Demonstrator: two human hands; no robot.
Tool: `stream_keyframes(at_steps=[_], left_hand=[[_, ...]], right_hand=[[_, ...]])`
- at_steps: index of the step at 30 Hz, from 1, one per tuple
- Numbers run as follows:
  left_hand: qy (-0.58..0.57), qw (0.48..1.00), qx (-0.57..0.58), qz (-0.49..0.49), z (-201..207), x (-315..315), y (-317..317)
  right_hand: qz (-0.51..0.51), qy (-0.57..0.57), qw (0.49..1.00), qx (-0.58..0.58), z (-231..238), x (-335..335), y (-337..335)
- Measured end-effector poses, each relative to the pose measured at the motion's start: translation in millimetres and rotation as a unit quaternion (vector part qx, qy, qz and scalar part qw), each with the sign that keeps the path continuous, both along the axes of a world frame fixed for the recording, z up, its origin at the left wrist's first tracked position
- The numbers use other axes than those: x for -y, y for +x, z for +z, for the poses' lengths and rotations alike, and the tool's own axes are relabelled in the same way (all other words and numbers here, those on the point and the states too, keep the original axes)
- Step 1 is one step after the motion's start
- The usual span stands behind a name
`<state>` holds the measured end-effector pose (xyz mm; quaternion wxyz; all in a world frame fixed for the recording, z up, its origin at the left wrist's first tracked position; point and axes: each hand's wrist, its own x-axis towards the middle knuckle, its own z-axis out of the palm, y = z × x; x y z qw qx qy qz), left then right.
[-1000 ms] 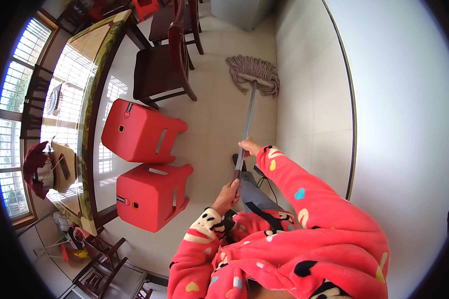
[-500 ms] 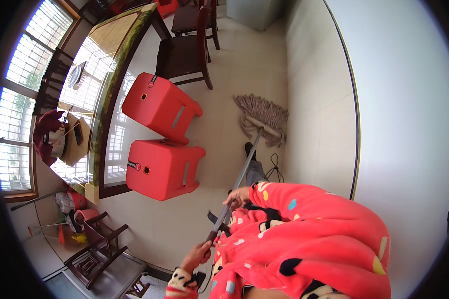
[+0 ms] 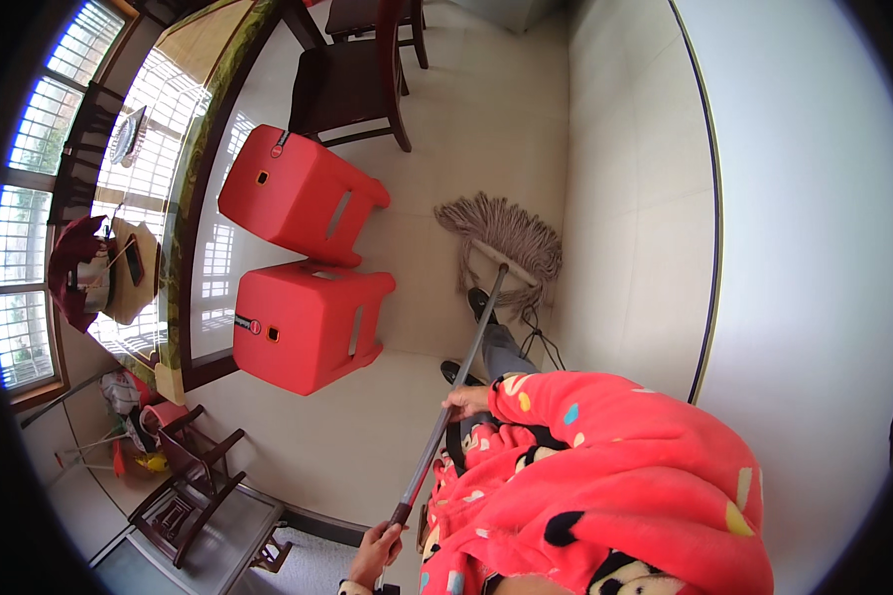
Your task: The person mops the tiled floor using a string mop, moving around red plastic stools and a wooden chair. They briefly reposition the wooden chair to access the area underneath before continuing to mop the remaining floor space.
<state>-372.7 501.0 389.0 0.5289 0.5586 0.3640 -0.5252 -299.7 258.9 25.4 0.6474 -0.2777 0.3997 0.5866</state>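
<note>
A string mop lies spread on the pale tiled floor, its grey-brown strands (image 3: 501, 230) near the wall on the right. Its long metal handle (image 3: 474, 347) slants down and left toward me. My right hand (image 3: 468, 400) is closed around the middle of the handle. Lower down, my left hand (image 3: 379, 551) grips the dark end of the handle (image 3: 401, 512). Both arms wear red fleecy sleeves with a coloured print. My dark shoe (image 3: 481, 305) stands just short of the mop head, and the other shoe (image 3: 458, 373) is farther back.
Two red plastic stools (image 3: 303, 193) stand left of the mop, beside a glossy table (image 3: 184, 218). Beyond them is a dark wooden chair (image 3: 342, 99). A black cable (image 3: 544, 342) lies near the wall (image 3: 625, 228). A small wooden armchair (image 3: 193, 476) is at lower left.
The handle has been drawn back toward me, my left hand moving down and left with it. The mop head sits slightly farther left, and my second shoe now shows. The whole view has shifted a little.
</note>
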Motion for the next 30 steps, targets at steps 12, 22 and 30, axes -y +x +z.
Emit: stream_keyframes(at_steps=[12,22,30], left_hand=[[-0.128,0.988,0.086,0.017,-165,216,233],[-0.185,0.979,0.019,0.082,-194,302,270],[-0.144,0.989,-0.022,0.014,-189,214,160]], right_hand=[[-0.21,-0.241,0.931,0.179,-16,198,270],[-0.107,-0.38,0.894,0.211,2,265,339],[-0.073,-0.439,0.872,0.204,-23,173,216]])
